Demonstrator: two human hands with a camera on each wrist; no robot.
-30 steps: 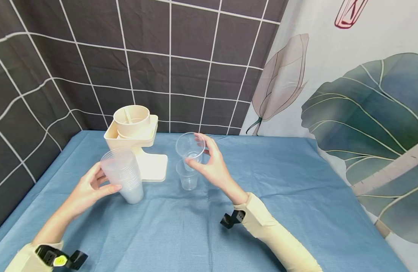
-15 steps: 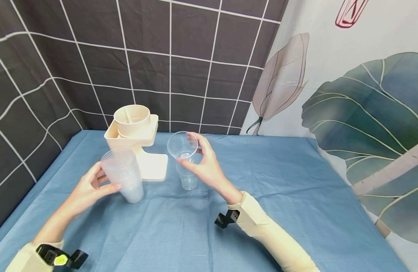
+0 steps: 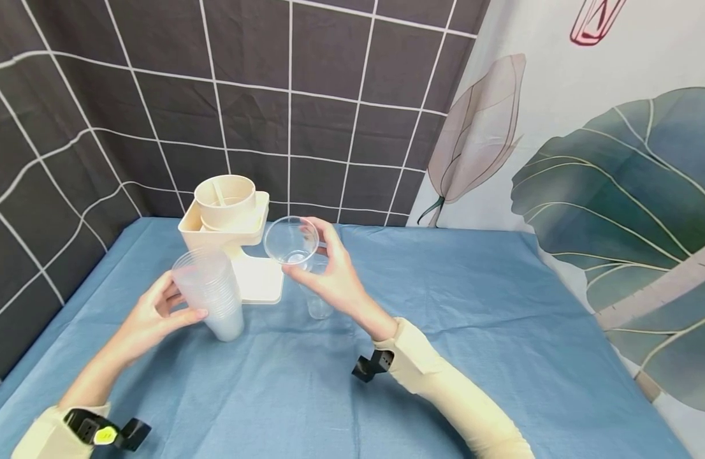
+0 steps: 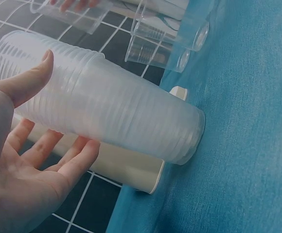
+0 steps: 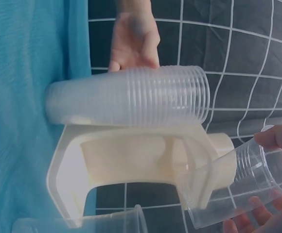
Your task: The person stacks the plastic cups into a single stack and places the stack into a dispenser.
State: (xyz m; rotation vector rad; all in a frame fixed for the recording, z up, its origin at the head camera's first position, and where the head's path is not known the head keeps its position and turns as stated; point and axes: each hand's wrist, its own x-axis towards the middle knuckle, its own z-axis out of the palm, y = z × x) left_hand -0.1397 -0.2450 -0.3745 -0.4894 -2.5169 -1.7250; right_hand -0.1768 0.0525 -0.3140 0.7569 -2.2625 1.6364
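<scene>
In the head view my left hand (image 3: pixel 154 315) grips a tall stack of clear plastic cups (image 3: pixel 215 303). Thumb and fingers lie on opposite sides of it, and its base appears to meet the cloth in the left wrist view. My right hand (image 3: pixel 332 277) holds a clear plastic cup (image 3: pixel 286 239) near its rim, above the table and right of the stack. Partly hidden behind that hand stands another clear cup (image 3: pixel 319 309). The left wrist view shows two standing clear cups, a nearer one (image 4: pixel 153 53) and one beside it (image 4: pixel 197 34).
A cream organizer (image 3: pixel 194 237) with a round divided cup on top stands behind the stack, its flat base (image 3: pixel 261 280) reaching right. Blue cloth (image 3: pixel 444 287) covers the table. A dark gridded curtain (image 3: pixel 324 121) hangs behind, a leaf-printed one (image 3: pixel 616 191) at right.
My right hand has moved left with its cup, away from above the standing cup and nearer to the stack. My left hand and the stack stay about where they were.
</scene>
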